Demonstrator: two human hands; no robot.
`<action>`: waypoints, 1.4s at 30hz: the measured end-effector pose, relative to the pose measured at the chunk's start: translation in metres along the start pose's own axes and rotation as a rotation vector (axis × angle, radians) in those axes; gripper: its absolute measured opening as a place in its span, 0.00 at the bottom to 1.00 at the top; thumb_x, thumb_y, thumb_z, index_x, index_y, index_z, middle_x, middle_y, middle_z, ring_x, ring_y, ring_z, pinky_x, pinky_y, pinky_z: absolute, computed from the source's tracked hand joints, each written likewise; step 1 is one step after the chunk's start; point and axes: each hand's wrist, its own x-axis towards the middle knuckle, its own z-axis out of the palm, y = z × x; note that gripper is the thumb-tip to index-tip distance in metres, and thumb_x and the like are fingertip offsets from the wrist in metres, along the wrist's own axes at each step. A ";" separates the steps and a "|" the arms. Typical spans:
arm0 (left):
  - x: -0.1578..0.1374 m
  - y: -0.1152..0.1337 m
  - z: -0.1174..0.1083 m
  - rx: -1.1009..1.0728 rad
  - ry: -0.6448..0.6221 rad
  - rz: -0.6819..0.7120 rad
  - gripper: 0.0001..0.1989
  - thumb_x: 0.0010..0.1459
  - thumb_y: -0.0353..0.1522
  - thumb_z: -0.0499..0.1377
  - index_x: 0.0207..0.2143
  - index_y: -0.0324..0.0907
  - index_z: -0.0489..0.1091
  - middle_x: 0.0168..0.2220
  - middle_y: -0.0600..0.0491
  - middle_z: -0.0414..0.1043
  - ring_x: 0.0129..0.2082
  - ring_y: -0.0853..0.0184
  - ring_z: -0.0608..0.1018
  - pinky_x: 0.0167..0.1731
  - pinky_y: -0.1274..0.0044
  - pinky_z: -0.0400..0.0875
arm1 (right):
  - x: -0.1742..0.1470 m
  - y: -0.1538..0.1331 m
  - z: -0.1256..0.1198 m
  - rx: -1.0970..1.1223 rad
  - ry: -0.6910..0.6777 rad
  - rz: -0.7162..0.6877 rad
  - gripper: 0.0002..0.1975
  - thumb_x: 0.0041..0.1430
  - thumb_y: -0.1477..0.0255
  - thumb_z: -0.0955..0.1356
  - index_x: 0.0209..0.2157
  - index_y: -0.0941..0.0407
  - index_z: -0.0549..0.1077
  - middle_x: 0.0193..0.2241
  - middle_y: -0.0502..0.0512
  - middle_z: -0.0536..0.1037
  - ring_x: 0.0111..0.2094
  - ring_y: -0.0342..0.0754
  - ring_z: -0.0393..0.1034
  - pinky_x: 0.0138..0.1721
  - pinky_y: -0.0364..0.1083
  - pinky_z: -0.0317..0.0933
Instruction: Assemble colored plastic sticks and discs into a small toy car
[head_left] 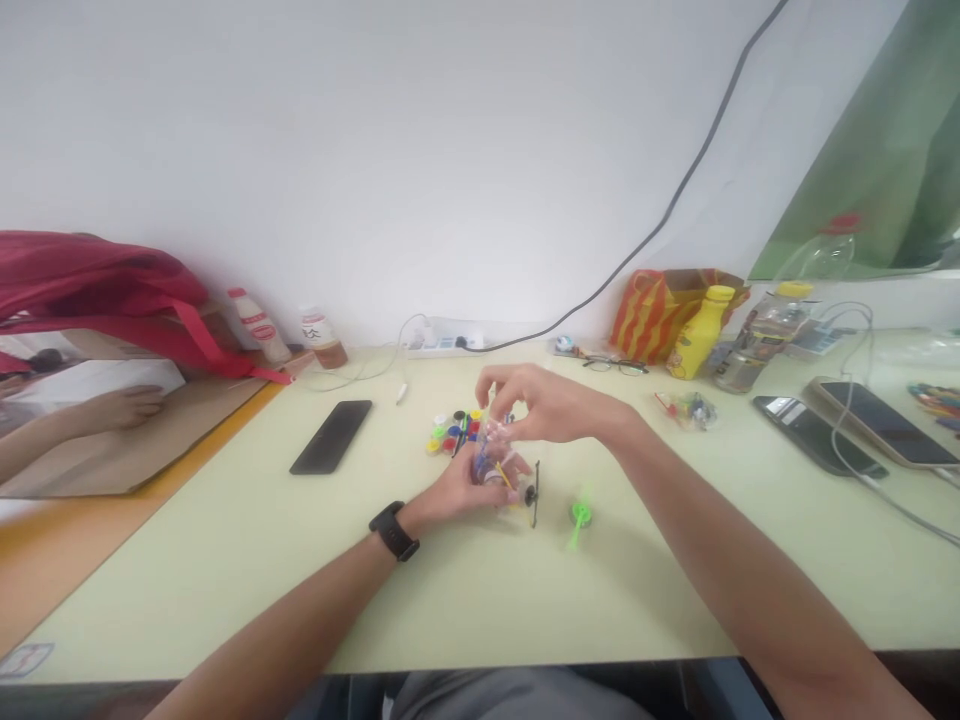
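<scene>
My left hand (459, 487), with a black watch on its wrist, is closed around a small clear plastic toy (493, 468) with yellow sticks and blue parts. A dark bar like a propeller (535, 495) sticks out at the toy's right side. Over the toy's top arches my right hand (529, 400), thumb and fingers drawn together; blur hides what is between them. Behind the hands lie several small coloured round pieces (444, 436), partly covered. To the right of the toy, a bright green piece (580, 515) rests on the table.
A black phone (331, 437) lies at left, two more phones (817, 436) at right with a white cable. Bottles, a striped bag (645, 310), eyeglasses (615, 366) and a power strip (442, 340) line the wall. Another person's hand (124, 408) rests at far left.
</scene>
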 end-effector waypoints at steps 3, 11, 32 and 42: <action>0.000 -0.001 0.003 0.010 -0.004 0.006 0.17 0.54 0.39 0.73 0.42 0.39 0.78 0.39 0.48 0.79 0.37 0.63 0.79 0.37 0.75 0.74 | -0.001 -0.001 -0.001 -0.036 -0.119 0.037 0.05 0.59 0.75 0.72 0.31 0.56 0.82 0.49 0.55 0.76 0.34 0.43 0.70 0.35 0.45 0.62; 0.004 -0.007 0.010 0.074 0.091 -0.089 0.23 0.59 0.43 0.70 0.51 0.39 0.76 0.39 0.47 0.80 0.37 0.63 0.80 0.40 0.73 0.75 | -0.038 0.002 -0.044 -0.140 0.276 0.254 0.10 0.67 0.68 0.68 0.38 0.56 0.80 0.40 0.56 0.81 0.38 0.48 0.72 0.38 0.46 0.63; 0.008 -0.020 0.015 0.121 0.132 -0.028 0.31 0.52 0.41 0.74 0.54 0.38 0.74 0.42 0.46 0.79 0.36 0.65 0.77 0.39 0.73 0.73 | -0.085 -0.033 0.008 -0.053 0.723 0.323 0.11 0.64 0.61 0.72 0.42 0.52 0.83 0.33 0.55 0.82 0.33 0.53 0.77 0.36 0.50 0.72; 0.007 -0.018 0.015 0.199 0.202 0.004 0.27 0.52 0.41 0.74 0.51 0.39 0.75 0.37 0.49 0.76 0.32 0.67 0.74 0.33 0.75 0.71 | -0.019 -0.017 0.013 -0.551 0.272 0.253 0.10 0.70 0.76 0.64 0.43 0.57 0.78 0.36 0.59 0.82 0.36 0.52 0.74 0.36 0.48 0.59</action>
